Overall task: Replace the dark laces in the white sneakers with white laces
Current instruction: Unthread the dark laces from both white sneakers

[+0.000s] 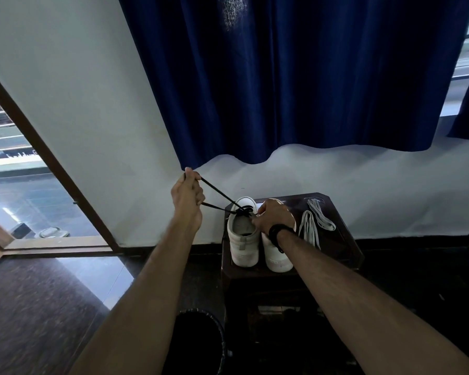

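left hand (188, 196) gripping dark lace (219, 194) taut; right hand (275, 215) steadying left sneaker (243, 234), fingertips hidden, grip unclear

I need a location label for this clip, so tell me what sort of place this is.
Probably a room in a home: a blue curtain over a window, an open doorway at left, and a small dark table by the wall holding white sneakers.

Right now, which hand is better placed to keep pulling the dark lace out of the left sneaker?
Left. The left hand already grips the dark lace, drawn taut up and away from the left sneaker. The right hand sits at the sneaker's eyelets, better placed to steady it.
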The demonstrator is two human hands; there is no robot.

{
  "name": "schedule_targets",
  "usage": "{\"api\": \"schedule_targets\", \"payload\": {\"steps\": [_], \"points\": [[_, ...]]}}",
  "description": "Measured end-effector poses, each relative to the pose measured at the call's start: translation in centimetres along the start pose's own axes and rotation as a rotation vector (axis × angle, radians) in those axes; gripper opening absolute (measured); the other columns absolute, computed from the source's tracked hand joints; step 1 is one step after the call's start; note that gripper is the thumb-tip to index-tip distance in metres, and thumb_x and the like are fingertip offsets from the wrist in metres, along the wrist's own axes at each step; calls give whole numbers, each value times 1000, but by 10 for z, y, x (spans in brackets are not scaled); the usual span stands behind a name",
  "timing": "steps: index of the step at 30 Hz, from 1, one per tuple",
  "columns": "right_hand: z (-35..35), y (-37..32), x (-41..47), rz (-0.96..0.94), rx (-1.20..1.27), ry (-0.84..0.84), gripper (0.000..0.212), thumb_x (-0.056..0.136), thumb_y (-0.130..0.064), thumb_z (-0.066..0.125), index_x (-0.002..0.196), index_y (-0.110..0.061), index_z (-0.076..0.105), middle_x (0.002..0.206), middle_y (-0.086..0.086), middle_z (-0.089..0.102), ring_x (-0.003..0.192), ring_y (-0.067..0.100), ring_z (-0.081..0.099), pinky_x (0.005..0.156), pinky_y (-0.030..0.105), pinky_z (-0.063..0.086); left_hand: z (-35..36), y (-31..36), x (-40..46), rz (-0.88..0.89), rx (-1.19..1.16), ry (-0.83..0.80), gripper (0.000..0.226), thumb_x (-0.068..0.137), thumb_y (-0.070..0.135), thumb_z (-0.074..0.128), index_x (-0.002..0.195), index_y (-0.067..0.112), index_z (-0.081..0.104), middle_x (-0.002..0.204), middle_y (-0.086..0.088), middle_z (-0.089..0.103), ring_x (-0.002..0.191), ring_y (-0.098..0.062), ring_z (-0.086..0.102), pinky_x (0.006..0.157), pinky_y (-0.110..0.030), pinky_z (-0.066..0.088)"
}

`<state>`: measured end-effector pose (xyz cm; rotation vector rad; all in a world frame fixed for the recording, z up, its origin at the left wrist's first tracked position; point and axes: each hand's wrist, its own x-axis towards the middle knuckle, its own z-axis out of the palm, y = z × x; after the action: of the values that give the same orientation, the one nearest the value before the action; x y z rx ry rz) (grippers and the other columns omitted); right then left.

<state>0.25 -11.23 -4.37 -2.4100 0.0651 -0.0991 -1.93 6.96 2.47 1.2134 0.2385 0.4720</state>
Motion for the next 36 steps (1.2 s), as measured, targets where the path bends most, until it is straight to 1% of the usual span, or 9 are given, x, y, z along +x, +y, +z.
{"api": "schedule_targets", "payload": {"steps": [4, 9, 11, 14, 17, 21, 26, 31, 36], "points": [[2, 0, 0, -33, -29, -4, 23, 82, -32, 63, 104, -26, 59, 110, 0, 64, 107, 25, 60, 87, 34, 50, -4, 0, -1, -91, 69, -93, 46, 100, 43, 48, 64, 15, 54, 48, 6, 28, 42, -9, 18, 41, -25, 14], [6, -2, 1, -93, -135, -59, 34, 85, -36, 57, 118, -35, 64, 124, -4, 61, 117, 21, 56, 98, 36, 44, -25, 6, 9, -188, 1031, -172, 37, 91, 45, 63, 75, 13, 73, 63, 1, 50, 52, -15, 45, 54, -28, 43], [8, -3, 0, -94, -151, -48, 33, 86, -43, 55, 116, -36, 67, 123, -6, 62, 115, 20, 57, 100, 38, 43, -32, -5, 8, -95, 1377, -158, 25, 88, 40, 65, 90, 17, 76, 88, -4, 68, 82, -23, 64, 77, -35, 54], [7, 1, 2, -78, -106, -58, 29, 87, -43, 56, 111, -36, 71, 121, -4, 63, 116, 22, 57, 100, 35, 44, -32, -32, -5, 197, 1529, -211, 34, 90, 32, 64, 122, 21, 67, 121, -4, 63, 113, -24, 57, 94, -37, 49], [6, 4, 5, -67, -69, -44, 25, 89, -42, 58, 107, -36, 74, 117, -1, 66, 114, 24, 59, 92, 31, 46, -13, -52, -16, 538, 1545, -351, 25, 90, 34, 64, 112, 24, 71, 107, -5, 59, 105, -25, 52, 85, -34, 44], [9, 6, 6, -69, -55, -32, 23, 86, -42, 61, 101, -32, 75, 107, 1, 69, 105, 26, 63, 81, 28, 46, 13, -81, -17, 584, 1762, -487, 27, 90, 33, 55, 106, 20, 72, 106, -7, 58, 104, -27, 52, 82, -34, 38], [11, 13, 8, -63, 1, -26, 21, 85, -40, 61, 100, -34, 76, 105, -2, 71, 103, 23, 64, 77, 25, 44, 22, -90, -26, 596, 1554, -438, 19, 84, 16, 54, 82, 16, 73, 86, -5, 63, 90, -29, 58, 71, -33, 37], [12, 14, 5, -48, 34, 43, 27, 88, -46, 62, 111, -36, 71, 116, -2, 68, 114, 23, 60, 93, 30, 45, -1, -54, -19, 405, 916, 25, 14, 87, 8, 65, 83, 11, 78, 82, -3, 67, 75, -17, 62, 69, -27, 48], [14, 7, 4, -52, -24, 47, 22, 88, -42, 59, 102, -31, 73, 112, -3, 68, 113, 23, 59, 95, 32, 44, -27, -19, -15, -41, 980, -115, 31, 79, 22, 59, 53, 9, 70, 51, 1, 63, 50, -13, 57, 60, -27, 50]]}}
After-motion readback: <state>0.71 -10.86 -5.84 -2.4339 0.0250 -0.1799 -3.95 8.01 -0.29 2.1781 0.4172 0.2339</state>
